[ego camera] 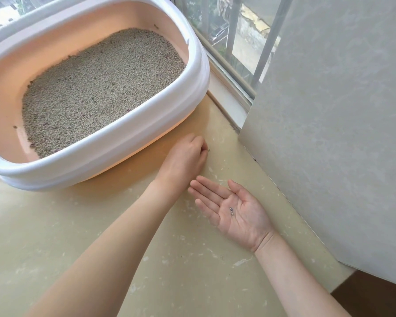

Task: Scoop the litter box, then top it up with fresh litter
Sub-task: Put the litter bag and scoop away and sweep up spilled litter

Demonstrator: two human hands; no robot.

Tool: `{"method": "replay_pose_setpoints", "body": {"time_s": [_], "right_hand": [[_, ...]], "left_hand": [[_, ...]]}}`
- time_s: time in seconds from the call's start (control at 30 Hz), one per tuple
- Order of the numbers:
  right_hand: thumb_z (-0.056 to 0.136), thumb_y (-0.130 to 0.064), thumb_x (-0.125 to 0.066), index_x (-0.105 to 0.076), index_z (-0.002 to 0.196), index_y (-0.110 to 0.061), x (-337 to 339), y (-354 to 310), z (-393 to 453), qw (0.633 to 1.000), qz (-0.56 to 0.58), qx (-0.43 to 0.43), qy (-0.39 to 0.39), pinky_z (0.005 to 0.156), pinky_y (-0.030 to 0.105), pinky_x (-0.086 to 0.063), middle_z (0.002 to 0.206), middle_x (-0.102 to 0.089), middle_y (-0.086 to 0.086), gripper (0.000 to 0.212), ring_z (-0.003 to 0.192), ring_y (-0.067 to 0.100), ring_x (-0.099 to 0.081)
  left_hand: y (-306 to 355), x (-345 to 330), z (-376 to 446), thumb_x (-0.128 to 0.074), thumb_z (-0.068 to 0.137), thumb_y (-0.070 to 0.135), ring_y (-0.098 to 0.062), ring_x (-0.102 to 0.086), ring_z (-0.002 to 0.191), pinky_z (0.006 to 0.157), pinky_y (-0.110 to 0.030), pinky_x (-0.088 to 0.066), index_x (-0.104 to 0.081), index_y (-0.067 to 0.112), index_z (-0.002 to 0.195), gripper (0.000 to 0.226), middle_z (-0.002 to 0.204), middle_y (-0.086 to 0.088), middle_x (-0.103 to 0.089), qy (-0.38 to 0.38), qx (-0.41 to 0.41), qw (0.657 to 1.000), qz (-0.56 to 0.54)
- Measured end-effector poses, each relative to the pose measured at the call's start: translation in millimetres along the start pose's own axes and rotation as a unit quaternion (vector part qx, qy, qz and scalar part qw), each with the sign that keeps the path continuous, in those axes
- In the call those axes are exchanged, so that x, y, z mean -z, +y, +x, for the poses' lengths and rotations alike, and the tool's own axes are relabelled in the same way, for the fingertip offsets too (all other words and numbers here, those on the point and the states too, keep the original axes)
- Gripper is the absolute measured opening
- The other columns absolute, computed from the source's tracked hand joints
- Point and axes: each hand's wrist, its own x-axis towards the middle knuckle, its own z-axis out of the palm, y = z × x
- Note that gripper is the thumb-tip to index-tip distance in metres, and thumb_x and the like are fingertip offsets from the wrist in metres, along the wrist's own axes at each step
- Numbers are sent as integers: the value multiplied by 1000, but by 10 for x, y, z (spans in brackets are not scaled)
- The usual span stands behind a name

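The litter box (193, 53) has a white rim and a pink inside, and it stands on the beige floor at the upper left. Grey litter (101, 92) fills it in an even layer. My left hand (183, 160) reaches down to the floor just off the box's near right corner. Its fingers are curled, and their tips pinch a small dark stray litter grain (208, 151). My right hand (233, 208) lies palm up and flat beside it, just above the floor. A few litter grains (231, 210) rest in its palm.
A grey-white wall panel (329, 133) rises on the right, close to my right hand. Behind the box are a window sill (226, 97) and a glass window with bars. The beige floor (146, 259) stretches toward me. A dark brown floor strip (375, 298) shows at the bottom right.
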Motion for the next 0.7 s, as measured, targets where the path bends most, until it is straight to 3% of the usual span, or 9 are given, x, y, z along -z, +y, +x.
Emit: {"method": "replay_pose_setpoints", "body": {"time_s": [0.17, 0.3, 0.5, 0.7], "right_hand": [[98, -27, -34, -39, 137, 12, 5, 1, 0, 1000, -8, 5, -3, 116, 46, -25, 144, -39, 29, 56, 136, 41, -36], [98, -27, -34, -38, 138, 12, 5, -1, 3, 1000, -8, 5, -4, 116, 45, -24, 144, -39, 29, 56, 136, 41, -35], [98, -28, -33, -38, 138, 13, 9, 2, 8, 1000, -12, 6, -2, 117, 45, -23, 144, -38, 30, 57, 136, 42, -35], [98, -30, -32, -38, 138, 12, 14, 1, 8, 1000, -7, 4, 2, 116, 45, -24, 145, -38, 29, 58, 137, 41, -34]], "left_hand": [[-41, 28, 3, -54, 90, 4, -23, -53, 84, 68, -26, -36, -62, 2, 94, 8, 90, -8, -58, -6, 4, 999, -35], [-86, 90, -37, -49, 88, 3, -26, -57, 84, 70, -34, -46, -63, 4, 101, 19, 94, -9, -59, 4, 1, 1000, -11], [-67, 56, -32, -64, 78, 11, -25, -56, 78, 67, -34, -48, -64, 3, 94, 18, 86, -7, -57, -37, -10, 999, -8], [-73, -12, 52, -56, 78, 2, -28, -52, 60, 51, -28, -39, -63, 0, 76, 7, 68, -11, -54, -12, -78, 997, 17]]}}
